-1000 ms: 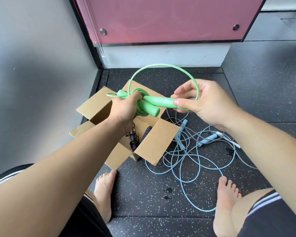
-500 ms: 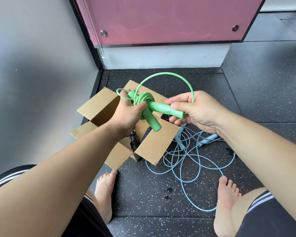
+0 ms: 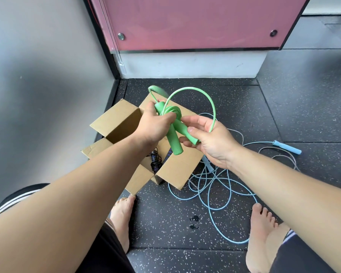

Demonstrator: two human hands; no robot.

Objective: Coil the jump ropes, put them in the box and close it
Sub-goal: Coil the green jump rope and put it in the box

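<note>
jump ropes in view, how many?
3, maybe more. Green rope held in both hands, left hand and right hand, above the box. Dark rope inside the box. Blue rope loose on the floor; a grey cord runs through it, possibly a fourth.

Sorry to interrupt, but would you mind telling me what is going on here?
A person is bundling a green jump rope above an open cardboard box. The left hand grips the coiled part with one handle, while the right hand holds the other handle, one loop unwound. A dark rope already lies in the box. A light blue jump rope lies tangled on the floor.
</note>
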